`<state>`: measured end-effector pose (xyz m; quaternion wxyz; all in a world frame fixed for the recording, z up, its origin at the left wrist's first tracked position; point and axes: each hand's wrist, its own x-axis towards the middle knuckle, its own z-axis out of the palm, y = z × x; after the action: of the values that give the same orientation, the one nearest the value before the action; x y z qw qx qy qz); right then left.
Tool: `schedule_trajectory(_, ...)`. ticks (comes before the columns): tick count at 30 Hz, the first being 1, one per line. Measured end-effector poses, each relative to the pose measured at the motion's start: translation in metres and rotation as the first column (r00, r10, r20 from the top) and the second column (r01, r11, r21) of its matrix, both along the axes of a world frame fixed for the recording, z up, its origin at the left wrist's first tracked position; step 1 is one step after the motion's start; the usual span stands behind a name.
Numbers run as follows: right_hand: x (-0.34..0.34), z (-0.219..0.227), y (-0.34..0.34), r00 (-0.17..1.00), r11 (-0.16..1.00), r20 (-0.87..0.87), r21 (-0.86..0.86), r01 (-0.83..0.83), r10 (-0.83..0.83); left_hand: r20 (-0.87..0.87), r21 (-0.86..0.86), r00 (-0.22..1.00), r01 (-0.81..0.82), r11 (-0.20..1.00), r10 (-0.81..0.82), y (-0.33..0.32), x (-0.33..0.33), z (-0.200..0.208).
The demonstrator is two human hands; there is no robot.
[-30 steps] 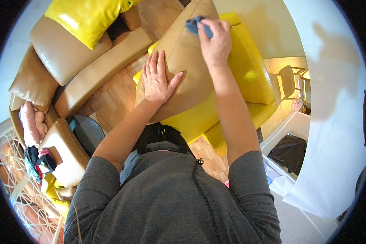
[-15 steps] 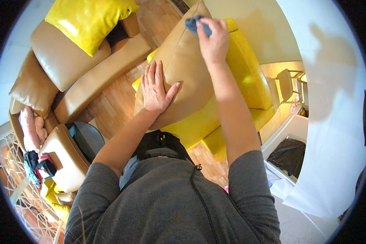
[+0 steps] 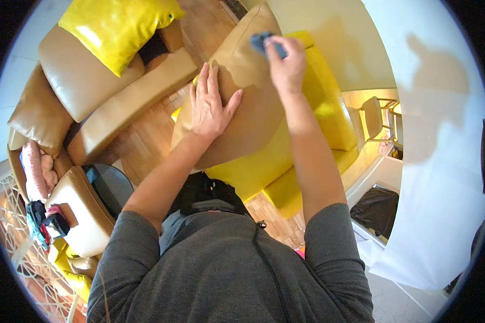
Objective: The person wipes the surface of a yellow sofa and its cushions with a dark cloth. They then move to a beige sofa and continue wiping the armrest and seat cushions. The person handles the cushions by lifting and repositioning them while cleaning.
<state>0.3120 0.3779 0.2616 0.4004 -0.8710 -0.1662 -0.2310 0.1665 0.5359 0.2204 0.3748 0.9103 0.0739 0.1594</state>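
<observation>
A large tan leather cushion [image 3: 253, 116] stands tilted in front of me, against a yellow seat [image 3: 326, 97]. My left hand [image 3: 210, 105] lies flat on the cushion's left side with fingers stretched out. Near the cushion's upper right edge, my right hand [image 3: 286, 60] grips a bunched dark blue cloth [image 3: 262, 43] between thumb and fingers. The cloth is at the leather's surface; part of it is hidden inside the hand.
A tan sofa [image 3: 134, 105] with a shiny yellow pillow [image 3: 118, 32] stands at the far left. Clothes [image 3: 48, 220] lie by a tan cushion at left. To the right are a wooden chair [image 3: 376, 116], a black-lined bin [image 3: 376, 210] and a white wall [image 3: 442, 177].
My right hand with the cloth has moved slightly down and right along the cushion's edge. The left hand stays on the cushion, its fingers shifted a little upward.
</observation>
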Motion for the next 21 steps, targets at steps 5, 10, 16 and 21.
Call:
schedule_trajectory(5, 0.02, -0.04, -0.025, 0.986, 0.988, -0.086, 0.046, 0.149, -0.145, -0.06, 0.178, 0.998, 0.032, 0.984, -0.022, -0.01, 0.003, -0.015)
schedule_trajectory(10, -0.048, -0.049, -0.018, 0.979, 0.997, -0.187, -0.002, 0.082, -0.081, -0.034, 0.189, 0.999, 0.008, 0.982, -0.002, 0.0, 0.002, -0.027)
schedule_trajectory(16, -0.097, -0.046, -0.017, 0.989, 0.966, -0.141, 0.249, 0.074, -0.039, -0.021, 0.21, 0.999, -0.025, 0.977, 0.03, -0.003, 0.004, -0.026)
schedule_trajectory(21, -0.173, -0.096, -0.019, 0.979, 0.997, -0.202, 0.083, -0.009, 0.025, 0.002, 0.212, 0.999, -0.044, 0.976, 0.044, -0.008, 0.003, -0.032)
